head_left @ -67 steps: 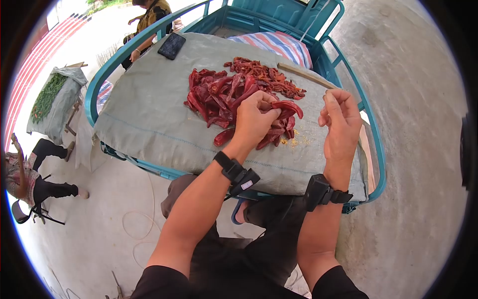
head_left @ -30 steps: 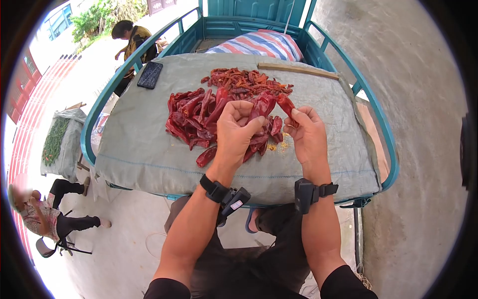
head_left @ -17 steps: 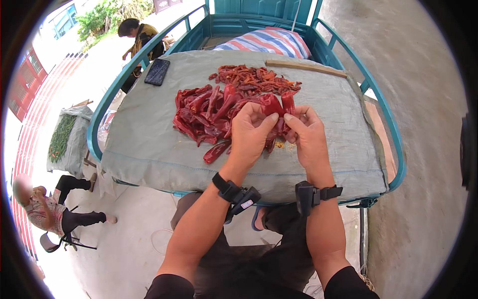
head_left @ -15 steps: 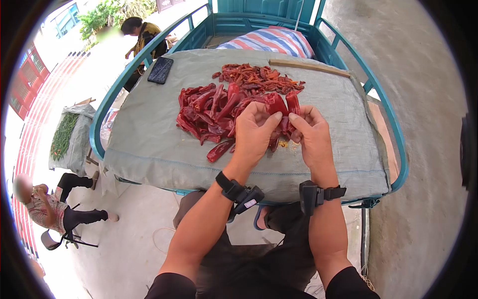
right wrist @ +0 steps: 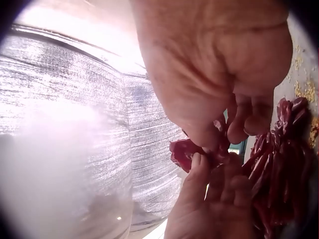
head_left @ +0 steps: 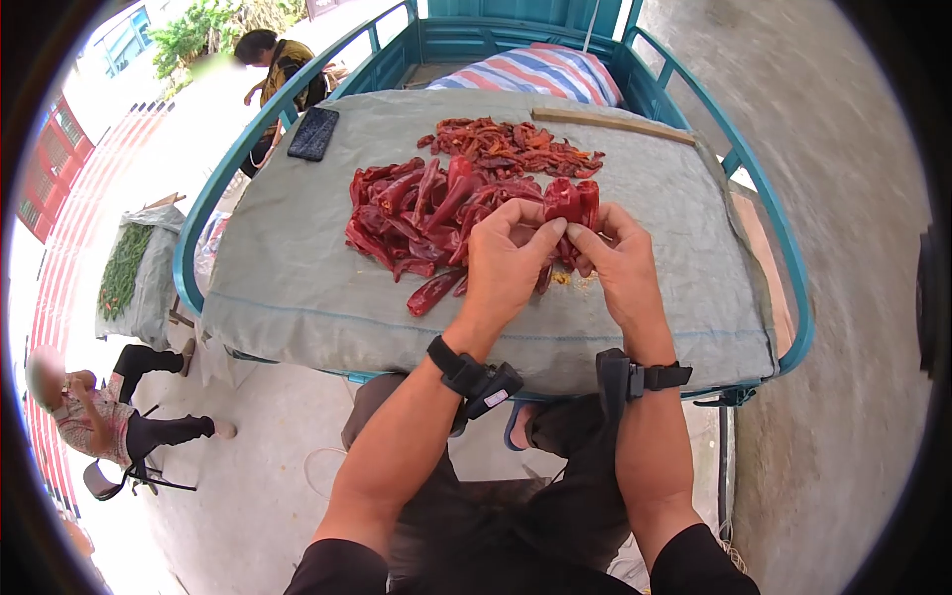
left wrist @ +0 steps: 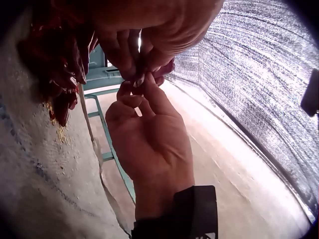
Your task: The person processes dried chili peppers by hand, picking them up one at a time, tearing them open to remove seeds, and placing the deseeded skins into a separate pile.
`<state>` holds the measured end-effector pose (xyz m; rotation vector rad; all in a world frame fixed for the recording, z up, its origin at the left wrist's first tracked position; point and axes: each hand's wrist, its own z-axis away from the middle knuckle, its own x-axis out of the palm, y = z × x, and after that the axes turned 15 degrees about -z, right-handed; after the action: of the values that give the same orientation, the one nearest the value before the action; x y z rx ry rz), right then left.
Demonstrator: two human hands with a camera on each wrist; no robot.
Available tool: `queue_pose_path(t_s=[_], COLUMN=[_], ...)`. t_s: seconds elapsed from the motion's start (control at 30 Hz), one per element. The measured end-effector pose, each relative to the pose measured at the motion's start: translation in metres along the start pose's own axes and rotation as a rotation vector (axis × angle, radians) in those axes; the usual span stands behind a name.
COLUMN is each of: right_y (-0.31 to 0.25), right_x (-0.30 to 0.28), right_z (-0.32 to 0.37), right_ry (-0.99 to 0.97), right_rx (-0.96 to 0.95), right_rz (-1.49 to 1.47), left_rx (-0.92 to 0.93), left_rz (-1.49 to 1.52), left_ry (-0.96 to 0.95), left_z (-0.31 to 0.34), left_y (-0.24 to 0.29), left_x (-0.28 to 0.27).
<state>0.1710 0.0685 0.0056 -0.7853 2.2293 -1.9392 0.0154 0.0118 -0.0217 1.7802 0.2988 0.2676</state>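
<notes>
Both hands meet over the front right of a heap of dark red, wrinkled chili peppers [head_left: 407, 213]. My left hand [head_left: 508, 260] pinches a red chili pepper [head_left: 562, 200] between thumb and fingers, its broad end pointing up. Thumb beside thumb, my right hand [head_left: 625, 260] pinches the narrower red piece [head_left: 590, 202] standing against it. Seen in the right wrist view, the pepper [right wrist: 183, 153] looks hollow at its end. The fingers hide the lower part of what they hold. Yellow seeds [head_left: 563, 279] lie scattered on the grey cloth [head_left: 327, 297] below.
Behind the heap lie smaller dried red pieces [head_left: 516, 147] and a wooden stick [head_left: 613, 125]. A dark phone [head_left: 313, 134] is at back left. Teal cart rails [head_left: 759, 198] border the cloth. One person sits [head_left: 94, 421] at left; another [head_left: 283, 74] is beyond the rail.
My right hand, earlier apart with no pepper visible in it, came to the left hand and grips a red piece. The two red pieces now stand side by side, closer than before.
</notes>
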Motion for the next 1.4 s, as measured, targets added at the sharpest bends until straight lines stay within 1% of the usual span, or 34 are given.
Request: queue_pose_path(t_s=[0.07, 0.1, 0.17, 0.27, 0.3, 0.4, 0.5, 0.6, 0.8, 0.9, 1.0, 1.1, 1.2, 1.3, 1.4], right_y=[-0.006, -0.009, -0.005, 0.003, 0.004, 0.007, 0.011, 0.014, 0.019, 0.021, 0.033, 0.042, 0.049, 0.044, 0.042], right_x=[-0.005, -0.008, -0.020, -0.046, -0.054, -0.076, -0.086, -0.085, -0.081, -0.082, -0.090, -0.093, -0.093, -0.083, -0.083], right_z=[0.001, 0.001, -0.003, -0.014, -0.017, -0.021, -0.022, -0.022, -0.024, -0.025, -0.032, -0.036, -0.042, -0.041, -0.041], right_ry=[-0.009, -0.013, 0.044, 0.153, 0.195, 0.299, 0.315, 0.311, 0.272, 0.303, 0.379, 0.394, 0.370, 0.371, 0.292], right_rx=[0.048, 0.074, 0.044, -0.013, -0.033, -0.007, 0.010, 0.022, 0.048, -0.006, -0.149, -0.172, -0.082, 0.102, 0.162], right_rz=[-0.022, -0.034, -0.088, -0.109, -0.108, -0.018, -0.030, -0.037, 0.013, 0.182, 0.481, 0.604, 0.566, 0.458, 0.566], left_rx=[-0.022, 0.005, 0.062, 0.143, 0.114, 0.142, 0.167, 0.223, 0.237, 0.262, 0.263, 0.243, 0.239, 0.269, 0.264], left_rz=[0.022, 0.025, 0.032, 0.005, -0.007, -0.057, -0.109, -0.225, -0.261, -0.239, -0.224, -0.232, -0.215, -0.173, -0.191], left_ry=[-0.046, -0.043, -0.035, 0.113, 0.160, 0.281, 0.315, 0.334, 0.372, 0.422, 0.421, 0.424, 0.426, 0.422, 0.440], left_z=[0.002, 0.003, 0.003, -0.001, -0.003, -0.009, -0.009, -0.010, -0.008, -0.009, -0.009, -0.009, -0.010, -0.011, -0.010], left_y=[0.005, 0.007, 0.009, 0.010, 0.010, 0.006, 0.008, 0.004, 0.009, 0.012, 0.008, 0.008, 0.007, 0.006, 0.009], left_x=[0.000, 0.001, 0.003, -0.002, -0.006, -0.020, -0.024, -0.027, -0.029, -0.029, -0.034, -0.036, -0.037, -0.038, -0.039])
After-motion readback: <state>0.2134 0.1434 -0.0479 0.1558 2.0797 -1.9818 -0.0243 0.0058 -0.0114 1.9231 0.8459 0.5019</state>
